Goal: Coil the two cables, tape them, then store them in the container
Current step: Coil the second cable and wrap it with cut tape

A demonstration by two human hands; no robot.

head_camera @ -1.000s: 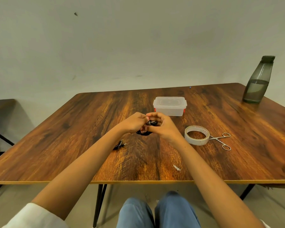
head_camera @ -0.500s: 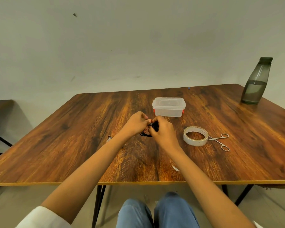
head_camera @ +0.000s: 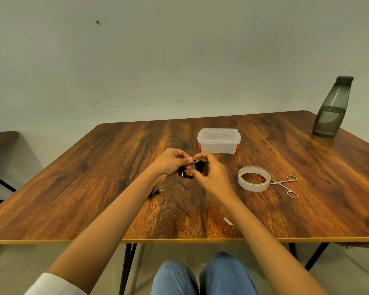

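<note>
A small coil of black cable [head_camera: 189, 172] is held between my two hands just above the middle of the wooden table [head_camera: 94, 188]. My left hand [head_camera: 171, 161] pinches it from the left and my right hand [head_camera: 211, 175] grips it from the right, with fingertips meeting over the coil. A second black cable [head_camera: 156, 191] lies on the table under my left forearm, mostly hidden. The clear plastic container [head_camera: 219, 140] with its lid on stands just beyond my hands. A roll of white tape [head_camera: 254, 178] lies to the right.
Small metal scissors [head_camera: 285, 185] lie right of the tape roll. A dark water bottle [head_camera: 332, 107] stands at the far right corner. A small white scrap [head_camera: 228, 221] sits near the front edge. My knees show below the table.
My hands stayed together on the coil while the fingers shifted around it. The second cable's end shows again beside my left forearm.
</note>
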